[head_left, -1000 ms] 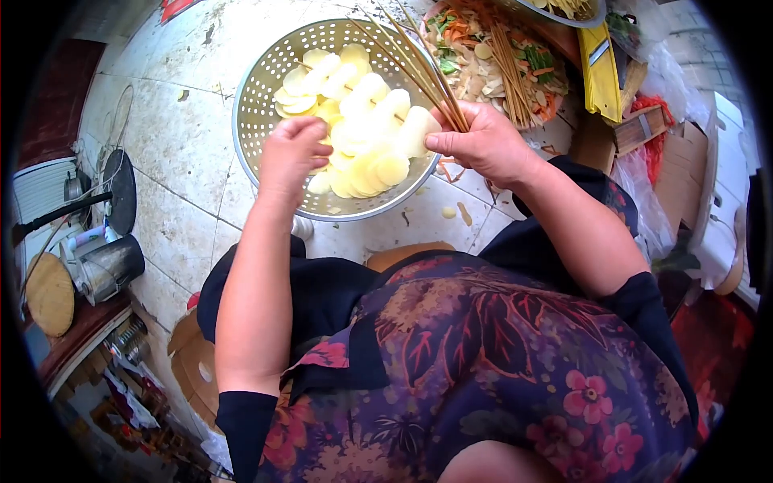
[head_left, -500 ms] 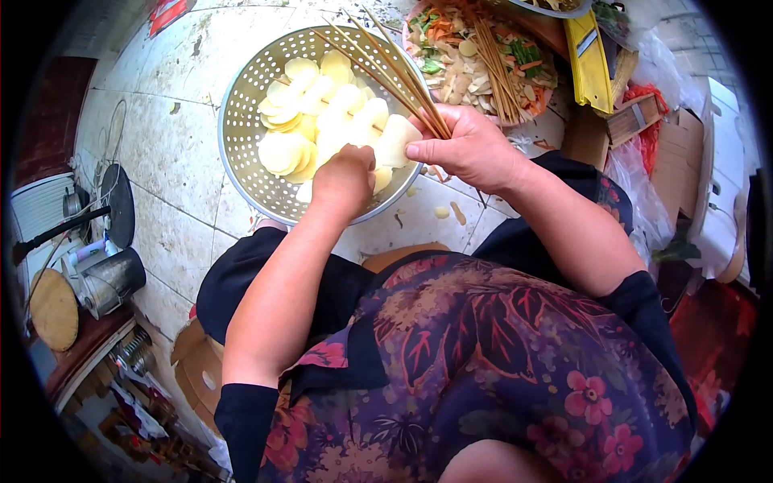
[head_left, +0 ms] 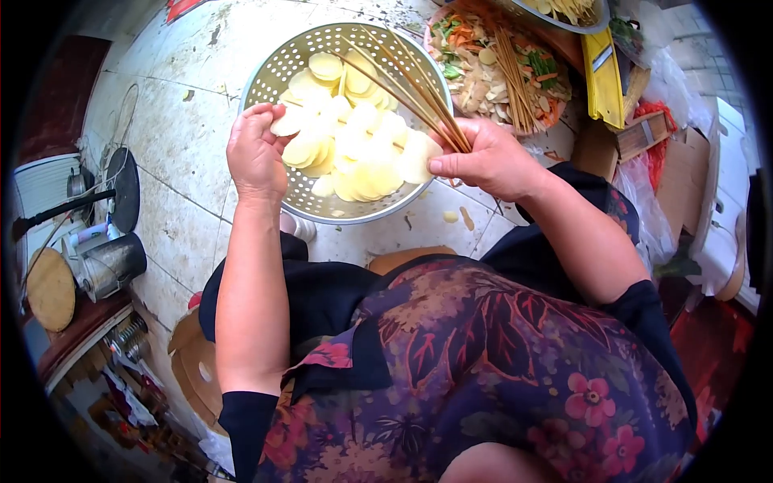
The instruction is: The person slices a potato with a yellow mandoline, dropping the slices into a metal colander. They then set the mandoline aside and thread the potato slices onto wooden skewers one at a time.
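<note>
A perforated metal colander point(head_left: 256, 84) holds many thin, pale yellow potato slices point(head_left: 366, 173). My right hand point(head_left: 487, 161) is closed round several bamboo skewers point(head_left: 415, 84), which fan out over the bowl. Its thumb also presses on a potato slice point(head_left: 419, 157) at the right end of a row of slices; short bits of stick show between them. At the colander's left side, my left hand point(head_left: 258, 153) has its fingers curled at another potato slice point(head_left: 288, 121), at the row's left end. Part of that slice is hidden by the fingers.
Beyond the colander lies a tray of mixed vegetable scraps point(head_left: 475, 80) with a bundle of sticks point(head_left: 515, 80). A yellow slicer point(head_left: 602, 80) leans beside a metal bowl point(head_left: 564, 20). Cardboard and plastic bags point(head_left: 644, 185) crowd the right; a dark metal pot point(head_left: 117, 274) stands left.
My left hand has moved left and up, from the middle of the slices to the colander's left side. My right hand still grips the skewers. The colander appears slightly further right in view.
</note>
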Tool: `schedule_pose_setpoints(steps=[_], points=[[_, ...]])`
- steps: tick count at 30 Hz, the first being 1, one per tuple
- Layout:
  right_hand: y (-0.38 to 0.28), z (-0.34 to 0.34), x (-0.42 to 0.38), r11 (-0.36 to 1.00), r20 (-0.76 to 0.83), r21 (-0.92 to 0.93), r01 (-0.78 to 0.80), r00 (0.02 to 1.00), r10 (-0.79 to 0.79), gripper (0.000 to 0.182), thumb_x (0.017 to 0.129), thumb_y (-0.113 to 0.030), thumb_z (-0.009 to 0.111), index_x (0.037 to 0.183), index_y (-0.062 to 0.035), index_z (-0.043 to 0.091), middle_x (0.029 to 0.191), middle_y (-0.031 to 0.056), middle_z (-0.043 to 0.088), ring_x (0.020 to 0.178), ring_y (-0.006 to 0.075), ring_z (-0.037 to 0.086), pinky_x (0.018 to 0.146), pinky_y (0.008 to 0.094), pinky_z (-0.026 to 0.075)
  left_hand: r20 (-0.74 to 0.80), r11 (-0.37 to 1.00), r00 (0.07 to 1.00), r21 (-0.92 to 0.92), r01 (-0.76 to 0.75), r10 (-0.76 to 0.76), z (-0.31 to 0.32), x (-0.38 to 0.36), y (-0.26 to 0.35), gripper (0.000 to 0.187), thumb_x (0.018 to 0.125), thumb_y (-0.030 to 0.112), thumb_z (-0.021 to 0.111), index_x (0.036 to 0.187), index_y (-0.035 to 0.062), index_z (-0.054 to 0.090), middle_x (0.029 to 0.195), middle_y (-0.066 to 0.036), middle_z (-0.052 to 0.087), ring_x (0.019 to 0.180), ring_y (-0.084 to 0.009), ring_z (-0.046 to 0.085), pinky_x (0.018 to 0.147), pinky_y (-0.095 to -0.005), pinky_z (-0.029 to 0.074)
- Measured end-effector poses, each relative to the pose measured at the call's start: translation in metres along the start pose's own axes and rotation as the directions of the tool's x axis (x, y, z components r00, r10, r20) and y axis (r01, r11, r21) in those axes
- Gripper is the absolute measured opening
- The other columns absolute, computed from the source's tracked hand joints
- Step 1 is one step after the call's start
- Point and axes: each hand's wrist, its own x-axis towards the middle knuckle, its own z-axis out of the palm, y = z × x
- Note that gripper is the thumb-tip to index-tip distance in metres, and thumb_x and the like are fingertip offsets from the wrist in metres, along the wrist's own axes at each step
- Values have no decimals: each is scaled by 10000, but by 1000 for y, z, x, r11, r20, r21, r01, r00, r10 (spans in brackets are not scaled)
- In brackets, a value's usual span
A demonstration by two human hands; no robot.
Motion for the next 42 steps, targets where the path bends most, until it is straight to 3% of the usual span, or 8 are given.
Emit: schedule_pose_setpoints(steps=[3, 7, 9, 15, 22, 27, 33, 42], points=[[0, 2, 0, 1000, 69, 18, -13, 998, 12, 162, 823, -120, 692, 935, -24, 624, 796, -54, 541, 732, 45, 477, 670, 217, 412, -120, 971, 973, 156, -179, 198, -3, 6, -5, 257, 838, -42, 579, 1092, -21, 543, 1064, -123, 598, 945, -190, 607, 827, -314, 524], [1, 4, 1, 1000, 75, 3, -26, 997, 25, 163, 823, -121, 693, 936, -26, 625, 795, -54, 544, 731, 45, 478, 672, 218, 415, -145, 973, 967, 135, -189, 208, 0, 2, 1, 281, 844, -40, 575, 1122, -30, 533, 1072, -120, 601, 950, -202, 609, 835, -307, 522], [0, 5, 2, 1000, 74, -8, -16, 997, 16, 155, 826, -113, 688, 934, -24, 624, 795, -53, 546, 728, 45, 479, 671, 217, 417, -101, 997, 992, 9, -77, 78, -1, 0, 4, 319, 852, -36, 572, 1164, -30, 511, 1067, -129, 599, 953, -217, 610, 849, -319, 522], [2, 4, 2, 999, 83, -40, -2, 997, 6, 141, 837, -95, 674, 944, -19, 624, 793, -52, 549, 725, 46, 483, 668, 215, 420, -163, 995, 986, -86, -48, 34, -2, 1, 9, 276, 857, -22, 576, 1121, -11, 496, 1051, -147, 591, 947, -239, 613, 843, -352, 538], [17, 3, 6, 1000, 60, 2, 22, 998, -23, 168, 837, -98, 677, 973, -12, 631, 791, -45, 560, 724, 49, 498, 664, 225, 435, -159, 996, 987, -84, -23, 9, -1, -3, 11, 262, 858, -7, 586, 1100, 2, 488, 1036, -141, 586, 929, -243, 619, 819, -388, 556], [17, 4, 6, 995, 4, -100, -1, 1000, 2, 162, 823, -77, 676, 965, -12, 634, 753, -48, 555, 689, 47, 502, 637, 225, 441, -119, 995, 989, 32, 96, -92, 2, -7, 14, 247, 888, 50, 574, 1122, 8, 506, 1046, -150, 602, 936, -255, 630, 833, -423, 556], [18, 7, 5, 971, -6, -239, -19, 1000, 19, 191, 841, -74, 673, 1017, -15, 632, 735, -71, 495, 659, 33, 446, 588, 213, 402, -79, 995, 994, 64, 83, -77, 7, -15, 11, 260, 893, 74, 585, 1139, 21, 521, 1060, -140, 614, 932, -240, 634, 798, -394, 558], [21, 14, 2, 950, -30, -308, 45, 998, -57, 228, 803, -105, 691, 990, -4, 610, 692, -25, 530, 639, 58, 484, 584, 243, 434, -100, 990, 985, -29, 141, -143, -1, -9, 9, 316, 864, 146, 647, 1147, 44, 549, 1048, -122, 619, 965, -239, 607, 855, -417, 525]])
